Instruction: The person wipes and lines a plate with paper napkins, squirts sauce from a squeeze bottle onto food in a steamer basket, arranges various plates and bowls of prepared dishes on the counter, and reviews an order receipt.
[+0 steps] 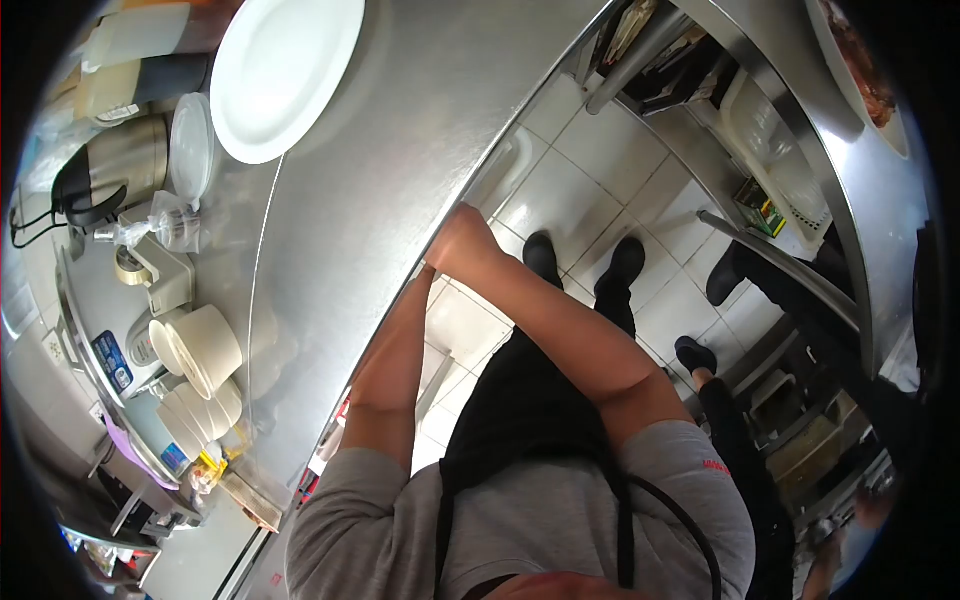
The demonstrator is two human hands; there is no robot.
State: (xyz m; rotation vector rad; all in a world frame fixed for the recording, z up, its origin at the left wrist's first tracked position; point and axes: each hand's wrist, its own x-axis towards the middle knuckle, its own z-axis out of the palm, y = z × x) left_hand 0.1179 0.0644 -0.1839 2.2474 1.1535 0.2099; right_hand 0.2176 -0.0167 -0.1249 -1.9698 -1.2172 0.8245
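My right hand (462,243) is at the front edge of the steel counter (330,240). Its fingers are hidden at that edge, so I cannot see whether they hold anything. My left forearm (390,360) reaches up beside it, and the left hand is mostly hidden under the counter edge, close to the right wrist. A white oval plate (285,80) lies on the counter beyond both hands.
Along the back stand stacked white bowls (205,350), a tape dispenser (160,275), a clear lid (192,150) and squeeze bottles (135,40). Behind me on the right, a person's dark shoe (725,275) stands near another steel counter (800,100) with a shelf below.
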